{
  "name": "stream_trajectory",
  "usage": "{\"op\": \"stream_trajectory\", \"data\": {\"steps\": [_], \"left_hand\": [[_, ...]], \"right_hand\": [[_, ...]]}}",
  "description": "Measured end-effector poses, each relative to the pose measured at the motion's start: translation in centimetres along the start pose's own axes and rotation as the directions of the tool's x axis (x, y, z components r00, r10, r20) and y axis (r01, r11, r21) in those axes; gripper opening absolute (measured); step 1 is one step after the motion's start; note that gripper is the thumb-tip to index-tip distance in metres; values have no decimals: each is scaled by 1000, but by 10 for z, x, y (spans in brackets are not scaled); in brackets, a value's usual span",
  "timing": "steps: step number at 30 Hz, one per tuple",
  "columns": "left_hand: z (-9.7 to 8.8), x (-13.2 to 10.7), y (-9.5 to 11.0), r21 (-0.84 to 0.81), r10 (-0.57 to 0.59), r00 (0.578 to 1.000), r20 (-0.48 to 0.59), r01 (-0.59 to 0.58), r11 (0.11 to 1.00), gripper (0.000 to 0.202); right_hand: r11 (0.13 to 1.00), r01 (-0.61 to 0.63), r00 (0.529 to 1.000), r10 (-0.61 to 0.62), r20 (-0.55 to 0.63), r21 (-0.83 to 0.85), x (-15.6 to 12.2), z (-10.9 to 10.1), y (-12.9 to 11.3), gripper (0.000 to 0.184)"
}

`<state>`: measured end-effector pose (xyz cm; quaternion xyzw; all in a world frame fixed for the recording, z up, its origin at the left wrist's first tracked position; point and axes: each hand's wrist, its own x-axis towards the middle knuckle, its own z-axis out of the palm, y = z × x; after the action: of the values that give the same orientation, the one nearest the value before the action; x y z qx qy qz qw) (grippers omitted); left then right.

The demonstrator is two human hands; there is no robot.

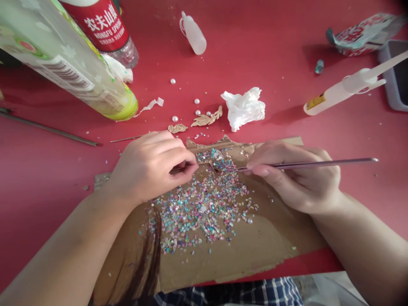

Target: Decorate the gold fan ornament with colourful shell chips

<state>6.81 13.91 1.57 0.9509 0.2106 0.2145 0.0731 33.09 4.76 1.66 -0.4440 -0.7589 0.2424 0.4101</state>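
Note:
My left hand (153, 165) is curled, pinching a thin gold stick-like piece (204, 163) whose ornament end carries tiny chips. My right hand (296, 178) grips long metal tweezers (306, 164), their tips meeting that ornament over a pile of small multicoloured shell chips (200, 208). The chips are spread on a torn piece of brown cardboard (261, 246) lying on the red table (41, 178). A lock of dark hair hangs over the cardboard's near left.
Behind the cardboard lie gold leaf charms (207, 119), loose pearls (196, 101), a crumpled tissue (244, 108), a small glue bottle (194, 33), a long-nozzle glue bottle (347, 87), a green-labelled bottle (63, 59), a red-labelled water bottle (106, 27), a thin rod (47, 127), a grey tray (397, 76).

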Motion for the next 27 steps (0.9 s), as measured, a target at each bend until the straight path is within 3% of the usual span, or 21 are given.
{"op": "stream_trajectory", "data": {"steps": [14, 27], "left_hand": [[-1, 2, 2, -11, -4, 1000, 20, 5, 1000, 12], [0, 2, 2, -14, -40, 999, 34, 41, 999, 14]], "right_hand": [[997, 20, 996, -13, 92, -71, 5, 1, -4, 17], [1000, 9, 995, -7, 96, -23, 4, 0, -3, 11]]}}
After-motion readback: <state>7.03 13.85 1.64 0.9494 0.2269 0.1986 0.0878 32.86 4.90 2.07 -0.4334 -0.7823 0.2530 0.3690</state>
